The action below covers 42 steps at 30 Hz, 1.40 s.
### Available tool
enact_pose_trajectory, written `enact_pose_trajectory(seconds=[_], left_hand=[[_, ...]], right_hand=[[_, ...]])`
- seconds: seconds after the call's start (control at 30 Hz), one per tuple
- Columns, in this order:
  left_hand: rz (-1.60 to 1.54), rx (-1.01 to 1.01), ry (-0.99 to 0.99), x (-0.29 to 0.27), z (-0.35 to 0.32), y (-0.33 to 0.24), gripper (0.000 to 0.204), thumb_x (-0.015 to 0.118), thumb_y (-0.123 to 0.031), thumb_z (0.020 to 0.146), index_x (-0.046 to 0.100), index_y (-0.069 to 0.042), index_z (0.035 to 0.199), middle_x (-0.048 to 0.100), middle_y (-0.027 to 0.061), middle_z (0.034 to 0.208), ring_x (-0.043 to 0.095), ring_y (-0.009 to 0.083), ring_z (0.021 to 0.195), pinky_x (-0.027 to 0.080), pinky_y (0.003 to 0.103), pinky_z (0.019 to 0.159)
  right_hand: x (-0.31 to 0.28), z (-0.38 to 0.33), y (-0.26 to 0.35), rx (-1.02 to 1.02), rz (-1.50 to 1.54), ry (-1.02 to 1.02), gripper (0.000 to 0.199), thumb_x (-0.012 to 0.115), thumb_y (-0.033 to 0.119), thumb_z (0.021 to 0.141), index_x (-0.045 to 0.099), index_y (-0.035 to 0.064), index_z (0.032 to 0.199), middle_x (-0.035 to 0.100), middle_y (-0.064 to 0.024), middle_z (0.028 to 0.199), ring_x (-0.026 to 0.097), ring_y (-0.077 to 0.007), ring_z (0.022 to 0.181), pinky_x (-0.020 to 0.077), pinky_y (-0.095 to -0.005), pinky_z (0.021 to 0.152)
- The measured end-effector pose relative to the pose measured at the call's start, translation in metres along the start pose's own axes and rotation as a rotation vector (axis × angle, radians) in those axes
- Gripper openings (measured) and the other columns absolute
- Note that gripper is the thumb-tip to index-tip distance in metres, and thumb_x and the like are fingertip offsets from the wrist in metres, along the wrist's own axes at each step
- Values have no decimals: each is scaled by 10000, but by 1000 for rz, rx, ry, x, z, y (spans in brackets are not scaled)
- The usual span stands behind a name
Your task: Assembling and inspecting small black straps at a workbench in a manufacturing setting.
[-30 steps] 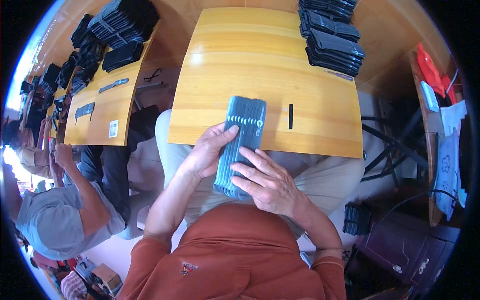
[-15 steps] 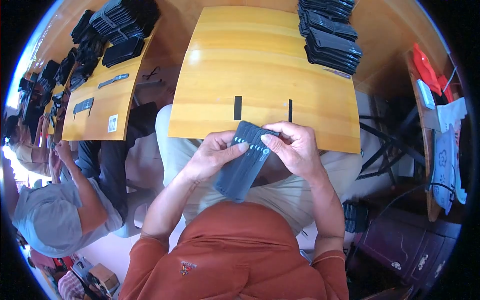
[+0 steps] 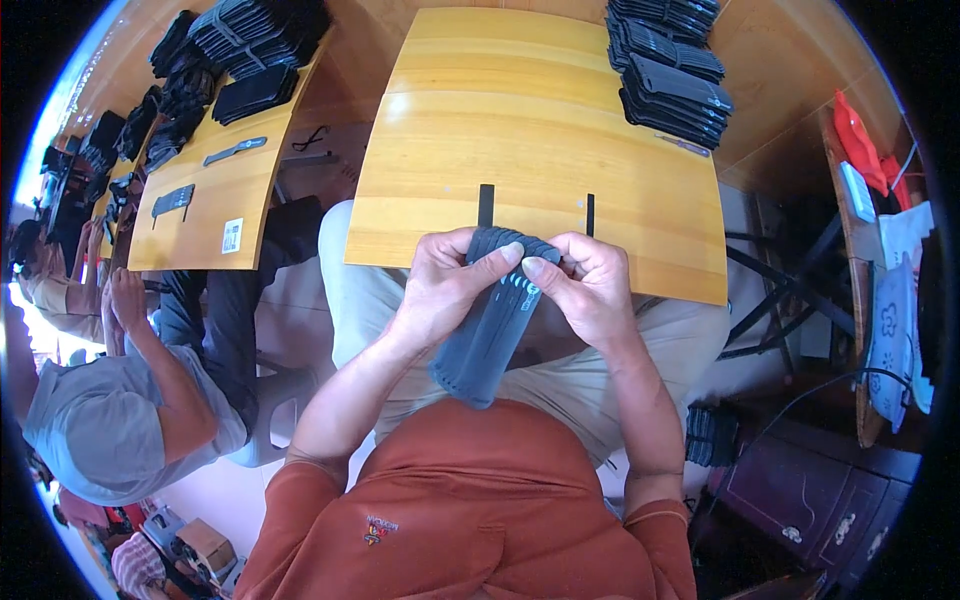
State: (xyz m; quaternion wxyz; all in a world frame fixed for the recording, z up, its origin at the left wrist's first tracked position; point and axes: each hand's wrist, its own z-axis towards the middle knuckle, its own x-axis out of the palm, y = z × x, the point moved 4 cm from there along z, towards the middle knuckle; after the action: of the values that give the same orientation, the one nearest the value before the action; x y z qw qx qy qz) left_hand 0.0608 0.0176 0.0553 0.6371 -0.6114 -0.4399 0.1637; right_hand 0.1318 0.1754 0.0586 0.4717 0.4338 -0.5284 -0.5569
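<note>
Between my hands, over my lap at the table's near edge, is a stack of flat black pieces (image 3: 478, 345) with white printed marks near the top. Its layers are slightly fanned, and the lower end hangs toward my shirt. My left hand (image 3: 445, 285) pinches the upper left part, thumb on the front face. On the upper right corner, my right hand (image 3: 597, 290) is closed with its thumb close to the left one. My fingers behind the stack are hidden. Just beyond my hands, two short black strips (image 3: 486, 205) lie on the yellow wooden table (image 3: 540, 120).
Piles of similar black pieces (image 3: 675, 100) stand at the table's far right, beside a thin tool (image 3: 683, 146). At left, another table (image 3: 190, 240) carries black bundles (image 3: 250, 40); a person in grey (image 3: 120, 420) sits by it. A shelf (image 3: 858, 300) is at right.
My left hand has moved up and right along the stack, bringing the thumbs nearer each other. The stack's top now curves back, its layers bunched. The whole view has shifted slightly.
</note>
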Motion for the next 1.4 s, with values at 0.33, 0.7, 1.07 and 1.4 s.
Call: enact_pose_trajectory(seconds=[0.33, 0.7, 1.07, 1.4], left_hand=[[92, 42, -89, -3, 1, 11, 146, 707, -135, 991, 775, -7, 1011, 743, 12, 823, 633, 40, 700, 519, 214, 632], [129, 46, -17, -1, 14, 13, 212, 677, -198, 1024, 761, -4, 1047, 734, 0, 830, 625, 33, 712, 510, 214, 629], [207, -60, 148, 3, 5, 15, 401, 555, -360, 1089, 751, -11, 1076, 726, -10, 921, 609, 38, 821, 510, 223, 731], [220, -115, 279, 14, -8, 16, 215, 740, -168, 973, 736, 6, 1099, 732, -5, 947, 640, 50, 841, 537, 235, 759]], right_hand=[[1, 2, -1, -33, -147, -13, 128, 769, 84, 934, 710, -14, 876, 620, 36, 656, 464, 1, 581, 327, -212, 493], [-8, 1, -20, 88, 206, 8, 139, 744, 119, 970, 706, -13, 988, 700, -6, 884, 577, -31, 777, 454, -205, 656], [-21, -10, -5, -63, -61, -103, 202, 719, 147, 986, 742, -53, 1007, 726, -30, 847, 619, -63, 772, 506, -239, 683], [-39, -6, 3, -185, 11, -370, 168, 747, 102, 956, 747, -51, 1026, 732, -35, 875, 624, -73, 753, 512, -235, 664]])
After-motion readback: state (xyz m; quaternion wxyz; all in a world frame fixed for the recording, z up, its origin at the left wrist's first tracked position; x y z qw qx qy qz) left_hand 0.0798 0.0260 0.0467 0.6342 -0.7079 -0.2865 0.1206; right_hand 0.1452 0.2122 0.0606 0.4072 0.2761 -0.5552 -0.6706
